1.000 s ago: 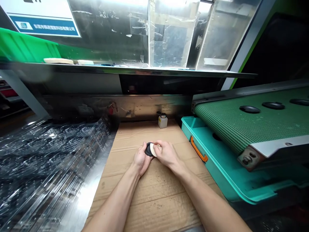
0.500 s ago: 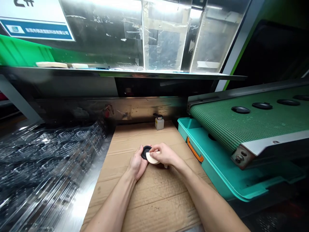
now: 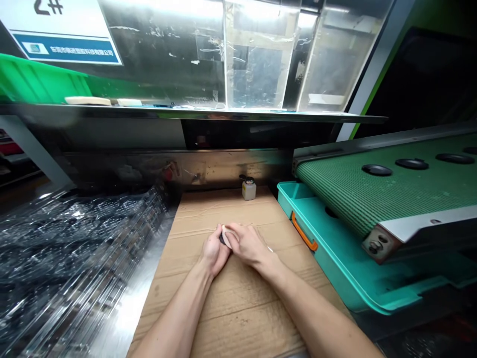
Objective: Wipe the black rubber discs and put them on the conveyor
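Note:
Over the cardboard sheet (image 3: 238,308), my two hands meet. My left hand (image 3: 213,254) is closed around a round black part (image 3: 222,239), only a dark sliver of which shows. A flat, cream-white pad (image 3: 225,232) is pinched in my right hand (image 3: 249,244) and pressed against the face of the black part. My fingers cover most of both things. Something small and white (image 3: 270,249) pokes out past the right hand's outer edge; I cannot make out what it is.
Behind the hands stands a small square bottle (image 3: 249,190) with its lid flipped up. At right, a green conveyor belt (image 3: 335,184) carrying several black discs (image 3: 377,170) overhangs a teal bin (image 3: 328,263). Clear plastic trays (image 3: 74,248) are stacked at left, below a metal shelf (image 3: 208,113).
My right hand has shifted slightly left, and the white pad has turned more edge-on, covering more of the black part. The whole view has drifted a little.

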The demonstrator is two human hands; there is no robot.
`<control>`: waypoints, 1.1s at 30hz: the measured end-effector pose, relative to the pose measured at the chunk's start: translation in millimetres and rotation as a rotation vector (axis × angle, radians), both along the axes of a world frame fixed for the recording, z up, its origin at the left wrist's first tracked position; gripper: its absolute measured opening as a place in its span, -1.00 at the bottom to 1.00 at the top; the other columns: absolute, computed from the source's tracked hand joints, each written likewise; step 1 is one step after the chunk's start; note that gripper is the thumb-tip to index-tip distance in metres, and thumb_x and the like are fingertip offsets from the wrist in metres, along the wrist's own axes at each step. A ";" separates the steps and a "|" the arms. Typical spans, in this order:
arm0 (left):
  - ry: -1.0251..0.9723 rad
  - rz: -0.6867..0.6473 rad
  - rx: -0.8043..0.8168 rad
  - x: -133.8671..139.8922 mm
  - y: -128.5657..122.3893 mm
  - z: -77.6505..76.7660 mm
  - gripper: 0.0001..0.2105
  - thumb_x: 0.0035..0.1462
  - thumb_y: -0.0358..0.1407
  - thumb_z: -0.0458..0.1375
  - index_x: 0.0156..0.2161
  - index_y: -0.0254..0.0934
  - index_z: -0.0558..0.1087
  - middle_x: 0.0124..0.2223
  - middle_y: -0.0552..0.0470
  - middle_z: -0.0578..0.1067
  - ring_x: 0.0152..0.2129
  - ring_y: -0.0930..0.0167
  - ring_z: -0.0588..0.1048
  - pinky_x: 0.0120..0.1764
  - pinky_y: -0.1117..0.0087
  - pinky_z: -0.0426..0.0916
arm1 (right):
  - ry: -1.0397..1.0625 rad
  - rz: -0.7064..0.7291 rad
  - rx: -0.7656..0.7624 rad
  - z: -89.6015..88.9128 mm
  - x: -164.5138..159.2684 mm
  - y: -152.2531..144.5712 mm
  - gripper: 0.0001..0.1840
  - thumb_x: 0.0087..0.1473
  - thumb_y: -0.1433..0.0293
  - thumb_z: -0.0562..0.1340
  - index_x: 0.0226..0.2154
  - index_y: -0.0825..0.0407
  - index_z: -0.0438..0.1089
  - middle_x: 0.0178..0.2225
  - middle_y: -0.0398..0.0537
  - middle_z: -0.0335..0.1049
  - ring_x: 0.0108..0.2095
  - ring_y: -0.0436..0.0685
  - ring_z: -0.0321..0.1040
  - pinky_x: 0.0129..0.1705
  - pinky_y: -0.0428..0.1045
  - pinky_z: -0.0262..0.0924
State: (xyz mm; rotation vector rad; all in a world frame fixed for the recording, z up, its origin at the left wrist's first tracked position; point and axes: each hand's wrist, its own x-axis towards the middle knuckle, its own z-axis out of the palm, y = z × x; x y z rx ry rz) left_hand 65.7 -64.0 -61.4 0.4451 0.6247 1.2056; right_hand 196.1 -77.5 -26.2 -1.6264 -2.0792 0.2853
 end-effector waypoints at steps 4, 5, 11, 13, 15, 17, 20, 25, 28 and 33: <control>0.009 0.028 -0.022 -0.6 -0.6 1.9 -0.68 0.30 -0.30 -0.11 -0.18 -0.45 0.46 -0.19 -0.21 0.58 -0.23 0.28 0.55 -0.03 0.17 0.41 | -0.133 -0.118 0.071 -1.2 -17.2 0.8 -0.60 0.29 0.19 -0.09 0.06 -0.16 0.27 -0.22 -0.05 0.49 -0.29 0.13 0.41 -0.29 -0.05 0.13; 0.009 0.033 -0.033 -0.3 -0.9 2.4 -0.68 0.30 -0.30 -0.10 -0.18 -0.44 0.46 -0.20 -0.20 0.58 -0.22 0.29 0.55 -0.02 0.18 0.41 | -0.144 -0.107 0.074 -1.2 -18.3 1.0 -0.61 0.30 0.19 -0.10 0.06 -0.15 0.26 -0.22 -0.05 0.49 -0.30 0.13 0.41 -0.30 -0.05 0.12; 0.004 0.037 -0.052 0.8 1.3 1.6 -0.68 0.31 -0.30 -0.11 -0.18 -0.46 0.45 -0.17 -0.24 0.57 -0.17 0.27 0.54 -0.03 0.19 0.42 | -0.201 -0.158 0.042 -3.0 -13.3 -0.2 -0.63 0.30 0.17 -0.10 0.00 -0.13 0.27 -0.28 -0.05 0.49 -0.33 0.14 0.41 -0.33 -0.05 0.08; 0.003 0.040 -0.049 0.2 2.1 0.8 -0.69 0.30 -0.30 -0.10 -0.20 -0.46 0.45 -0.17 -0.25 0.57 -0.16 0.27 0.53 -0.03 0.21 0.42 | -0.208 -0.109 0.075 -4.4 -13.5 -0.9 -0.64 0.30 0.17 -0.10 0.01 -0.14 0.26 -0.26 -0.06 0.49 -0.32 0.14 0.41 -0.32 -0.05 0.08; -0.009 0.027 -0.041 -0.7 2.0 0.8 -0.70 0.29 -0.29 -0.08 -0.20 -0.45 0.46 -0.16 -0.24 0.57 -0.14 0.28 0.53 -0.02 0.23 0.41 | -0.223 -0.056 0.100 -5.4 -15.4 -1.8 -0.64 0.30 0.16 -0.10 0.03 -0.17 0.24 -0.26 -0.09 0.49 -0.32 0.14 0.42 -0.31 -0.04 0.09; -0.008 0.009 -0.035 -1.3 1.0 1.3 -0.68 0.30 -0.29 -0.10 -0.18 -0.44 0.46 -0.15 -0.23 0.57 -0.13 0.26 0.52 -0.02 0.20 0.42 | -0.249 -0.122 0.089 -5.8 -18.3 -2.6 -0.61 0.30 0.15 -0.12 0.05 -0.17 0.23 -0.29 -0.07 0.49 -0.35 0.15 0.42 -0.32 -0.03 0.11; -0.006 0.012 -0.036 -1.5 -1.0 2.5 -0.67 0.30 -0.29 -0.11 -0.18 -0.44 0.46 -0.15 -0.23 0.57 -0.13 0.26 0.52 -0.03 0.20 0.43 | -0.283 -0.164 0.084 -7.6 -23.8 -3.4 -0.59 0.31 0.15 -0.14 0.08 -0.17 0.21 -0.33 -0.06 0.49 -0.39 0.15 0.42 -0.34 -0.03 0.12; -0.011 0.015 -0.027 -2.0 -2.1 3.8 -0.70 0.29 -0.31 -0.09 -0.17 -0.47 0.45 -0.10 -0.29 0.54 -0.12 0.24 0.52 -0.07 0.22 0.45 | -0.300 -0.166 0.135 -10.1 -21.7 6.4 -0.57 0.31 0.16 -0.14 0.16 -0.21 0.13 -0.28 -0.05 0.49 -0.38 0.14 0.42 -0.34 -0.04 0.13; -0.005 0.022 -0.050 -5.3 -1.9 4.7 -0.68 0.29 -0.29 -0.10 -0.16 -0.50 0.42 -0.05 -0.37 0.50 -0.12 0.17 0.52 -0.16 0.16 0.49 | -0.234 -0.329 0.142 -6.5 -4.1 15.9 -0.57 0.32 0.16 -0.12 0.15 -0.21 0.17 -0.28 -0.06 0.49 -0.37 0.13 0.42 -0.35 -0.06 0.10; -0.061 0.020 -0.080 -12.0 -1.3 6.0 -0.66 0.30 -0.26 -0.13 -0.11 -0.50 0.39 0.05 -0.40 0.44 -0.10 0.15 0.51 -0.27 0.23 0.51 | -0.109 -0.439 0.176 -1.0 25.7 14.4 -0.55 0.33 0.18 -0.13 0.18 -0.16 0.17 -0.27 -0.04 0.49 -0.35 0.11 0.41 -0.33 -0.07 0.06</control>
